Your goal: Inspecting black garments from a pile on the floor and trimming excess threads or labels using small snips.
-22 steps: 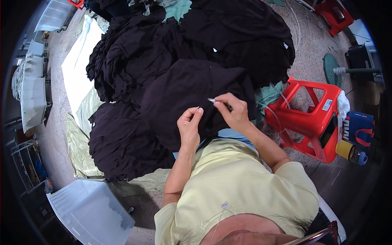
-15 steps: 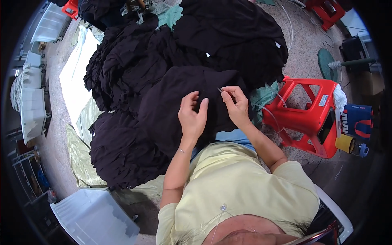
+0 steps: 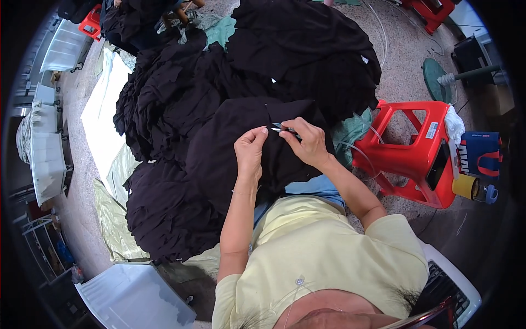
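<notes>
Dark cloth is spread over my lap. Above it my left hand is closed in a pinch, thumb against forefinger; what lies between the fingertips is too small to make out. My right hand grips small thread snips. Their pale metal blades stick out to the left, apart from each other, with the tips close to my left fingertips. The rest of the snips is hidden in the hand.
Big heaps of dark cloth lie ahead and to the left on pale sheeting. At right stands a red plastic stool, beside a blue bag and a yellow cup. A whitish bin stands at lower left.
My left hand has gone from loosely parted fingers to a pinch. The right hand has turned and moved left, bringing the blades of the snips to the left fingertips.
</notes>
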{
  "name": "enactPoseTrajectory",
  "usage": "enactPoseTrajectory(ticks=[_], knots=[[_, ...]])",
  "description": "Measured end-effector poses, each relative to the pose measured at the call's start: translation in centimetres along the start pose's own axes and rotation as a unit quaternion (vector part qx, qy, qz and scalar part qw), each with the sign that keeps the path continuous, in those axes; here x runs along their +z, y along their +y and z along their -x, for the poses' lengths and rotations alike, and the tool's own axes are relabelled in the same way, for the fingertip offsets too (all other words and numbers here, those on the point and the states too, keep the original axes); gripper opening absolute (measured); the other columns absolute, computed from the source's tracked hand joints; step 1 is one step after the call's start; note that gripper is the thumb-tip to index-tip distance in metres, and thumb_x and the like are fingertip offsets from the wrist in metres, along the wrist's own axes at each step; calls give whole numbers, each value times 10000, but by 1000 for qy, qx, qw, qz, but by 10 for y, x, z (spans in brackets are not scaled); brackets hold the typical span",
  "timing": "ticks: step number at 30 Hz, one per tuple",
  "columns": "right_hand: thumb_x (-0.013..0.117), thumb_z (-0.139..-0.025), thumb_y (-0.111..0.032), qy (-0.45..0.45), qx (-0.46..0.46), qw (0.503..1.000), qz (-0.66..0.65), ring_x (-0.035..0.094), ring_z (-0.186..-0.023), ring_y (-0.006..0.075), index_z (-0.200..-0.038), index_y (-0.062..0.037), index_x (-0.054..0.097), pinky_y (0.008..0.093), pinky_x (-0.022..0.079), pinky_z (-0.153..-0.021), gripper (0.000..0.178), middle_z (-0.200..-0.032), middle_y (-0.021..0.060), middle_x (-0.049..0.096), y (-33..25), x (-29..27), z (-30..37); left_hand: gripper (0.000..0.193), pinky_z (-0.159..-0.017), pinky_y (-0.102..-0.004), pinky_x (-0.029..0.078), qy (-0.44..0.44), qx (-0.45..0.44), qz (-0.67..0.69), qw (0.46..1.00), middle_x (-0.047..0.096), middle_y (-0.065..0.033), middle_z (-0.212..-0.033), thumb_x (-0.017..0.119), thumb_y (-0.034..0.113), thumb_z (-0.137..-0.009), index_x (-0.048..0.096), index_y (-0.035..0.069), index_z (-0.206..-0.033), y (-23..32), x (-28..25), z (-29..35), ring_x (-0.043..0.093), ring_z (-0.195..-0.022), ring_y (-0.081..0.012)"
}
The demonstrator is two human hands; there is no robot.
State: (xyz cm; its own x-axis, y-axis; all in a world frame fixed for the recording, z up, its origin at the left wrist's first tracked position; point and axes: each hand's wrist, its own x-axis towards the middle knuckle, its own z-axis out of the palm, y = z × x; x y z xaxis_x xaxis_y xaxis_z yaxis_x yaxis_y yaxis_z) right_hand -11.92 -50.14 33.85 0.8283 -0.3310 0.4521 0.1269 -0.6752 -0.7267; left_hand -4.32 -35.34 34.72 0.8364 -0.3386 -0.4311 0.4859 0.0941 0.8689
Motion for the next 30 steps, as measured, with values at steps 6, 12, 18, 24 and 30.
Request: enactPoseTrajectory(ticks=[6,12,18,24,30], knots=[[729,-809,-149,11,0,1000,-13,642,-619,204,-934,-64,624,303,479,-525,184,-790,45,642,-3,4,-1,88,-800,-212,462,5,-3,92,996,692,-49,-875,657,20,-869,698,-29,-928,1,3,4,599,-796,-84],[729,-811,-110,5,-7,1000,-23,640,-628,225,-959,-39,632,300,491,-550,190,-781,71,644,-9,2,-3,52,-809,-218,463,5,39,122,992,699,-65,-883,644,-10,-857,689,-25,-877,-4,2,4,603,-790,-91],[703,-835,-119,16,-2,1000,7,637,-638,190,-897,-57,629,299,480,-556,115,-788,45,637,-5,1,0,27,-788,-208,451,7,28,128,991,684,-40,-854,654,-17,-850,680,-10,-849,-7,1,4,585,-771,-76],[740,-854,-284,182,362,899,-166,490,-681,61,-1083,-24,575,228,422,-636,383,-762,-22,547,33,-18,25,182,-778,-189,423,-9,72,-18,997,619,9,-844,678,19,-843,613,22,-1013,3,9,5,547,-790,-58],[841,-732,-389,72,628,717,-295,309,-404,32,-992,-147,551,223,226,-387,458,-628,-82,420,68,-31,63,655,-777,-311,476,-70,200,-313,926,636,-113,-914,733,118,-788,420,79,-1361,14,33,-15,577,-796,-188]])
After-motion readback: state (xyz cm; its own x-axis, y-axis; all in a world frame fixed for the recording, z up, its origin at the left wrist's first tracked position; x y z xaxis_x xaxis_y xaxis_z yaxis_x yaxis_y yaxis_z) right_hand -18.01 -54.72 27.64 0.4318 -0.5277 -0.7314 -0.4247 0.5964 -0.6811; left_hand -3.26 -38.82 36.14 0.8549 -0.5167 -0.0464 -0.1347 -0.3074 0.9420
